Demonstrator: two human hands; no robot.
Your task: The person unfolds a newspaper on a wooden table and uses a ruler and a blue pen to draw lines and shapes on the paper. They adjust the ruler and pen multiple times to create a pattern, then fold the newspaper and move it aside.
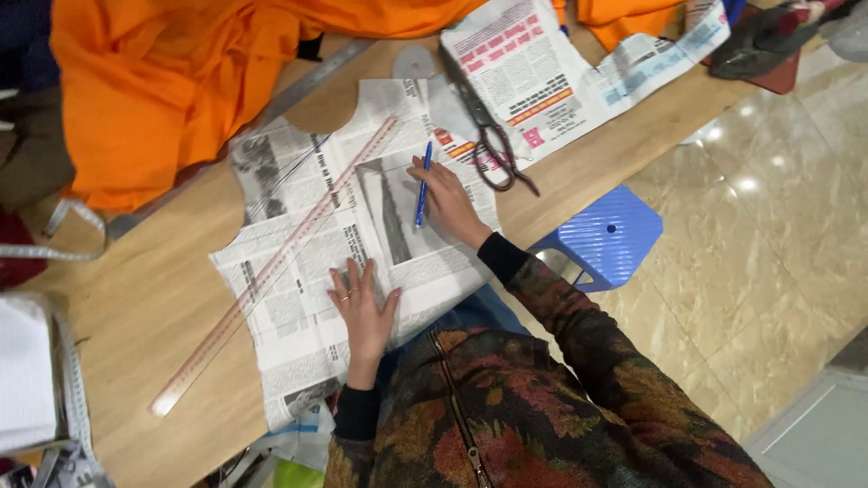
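- Our right hand [448,203] has its grip clenched on a blue pen [422,183], tip down on the newspaper pattern piece [307,271].
- Our left hand [363,312] lies flat, grip released, fingers spread, pressing the same paper near its lower edge.
- The newspaper piece lies spread on the wooden bench [154,307], cut with curved notches along its upper edge.
- A long clear ruler [271,268] lies diagonally across the paper, to the left of both hands, touching neither.
- Scissors [488,136] lie just beyond the right hand, on a second sheet of newspaper [533,72].
- Orange fabric [172,81] is heaped at the far side of the bench, well apart from the hands.
- A white measuring tape [77,221] trails along the bench's left side.
- A blue plastic stool [606,237] stands on the tiled floor [768,244] beside the bench.
- We wear a dark floral jacket [524,407].
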